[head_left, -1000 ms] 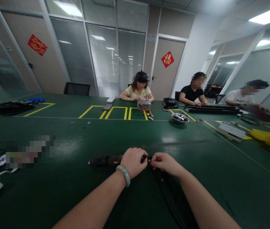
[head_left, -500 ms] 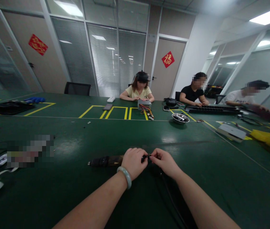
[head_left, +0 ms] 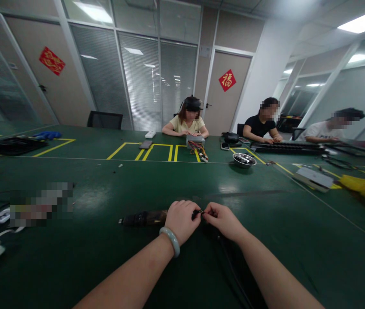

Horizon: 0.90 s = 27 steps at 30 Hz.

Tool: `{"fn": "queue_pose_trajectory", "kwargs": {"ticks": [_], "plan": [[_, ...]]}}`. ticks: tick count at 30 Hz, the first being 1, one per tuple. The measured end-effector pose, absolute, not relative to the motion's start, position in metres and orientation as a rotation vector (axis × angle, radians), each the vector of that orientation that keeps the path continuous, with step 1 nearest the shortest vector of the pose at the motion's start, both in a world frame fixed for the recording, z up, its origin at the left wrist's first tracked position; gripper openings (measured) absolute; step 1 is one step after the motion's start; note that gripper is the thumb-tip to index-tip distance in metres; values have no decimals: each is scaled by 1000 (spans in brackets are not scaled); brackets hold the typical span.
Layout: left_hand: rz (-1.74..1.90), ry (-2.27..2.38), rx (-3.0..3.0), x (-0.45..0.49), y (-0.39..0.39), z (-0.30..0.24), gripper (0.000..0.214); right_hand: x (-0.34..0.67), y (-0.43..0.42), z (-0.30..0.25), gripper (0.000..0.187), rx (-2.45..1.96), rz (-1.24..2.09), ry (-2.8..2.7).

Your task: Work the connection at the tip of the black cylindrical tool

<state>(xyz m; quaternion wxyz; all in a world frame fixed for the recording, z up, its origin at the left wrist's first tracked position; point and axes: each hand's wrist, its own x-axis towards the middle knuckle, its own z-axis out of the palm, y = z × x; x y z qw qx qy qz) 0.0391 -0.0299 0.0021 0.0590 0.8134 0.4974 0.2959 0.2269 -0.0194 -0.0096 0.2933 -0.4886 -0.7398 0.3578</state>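
On the green table lies a long dark tool (head_left: 147, 217) that looks like an inline electric screwdriver, its narrow metal tip pointing left. My left hand (head_left: 182, 219) is wrapped over its rear part and hides much of it, with thumb and forefinger at the tail end. Close by on the right, my right hand (head_left: 223, 219) pinches a tiny dark and yellowish piece (head_left: 201, 212) at that end; its kind is too small to tell. A black cable (head_left: 232, 264) runs beneath my right hand towards the near edge.
Across the table one person (head_left: 187, 122) handles a grey metal box (head_left: 195, 140) with coloured wires. Two more people work at the right. A metal bowl (head_left: 244, 160), white box (head_left: 313, 178) and yellow item (head_left: 363, 189) lie around; a blurred-out object (head_left: 41, 206) is at left.
My right hand has shifted very slightly right and down, and my left wrist a touch to the right. At the far right, a person's dark panel has moved.
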Motion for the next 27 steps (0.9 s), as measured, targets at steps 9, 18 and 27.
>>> {"fn": "queue_pose_trajectory", "kwargs": {"ticks": [9,18,27], "plan": [[904,1515,2464,40,-29,-1,10,228,-21,-9,12,-1310,951,-1984],[901,1495,2484,39,-29,0,10,229,-17,-13,11,-1358,888,-1988],[874,1487,2504,39,-30,3,11,230,-20,-8,9,-1364,883,-2013]]}}
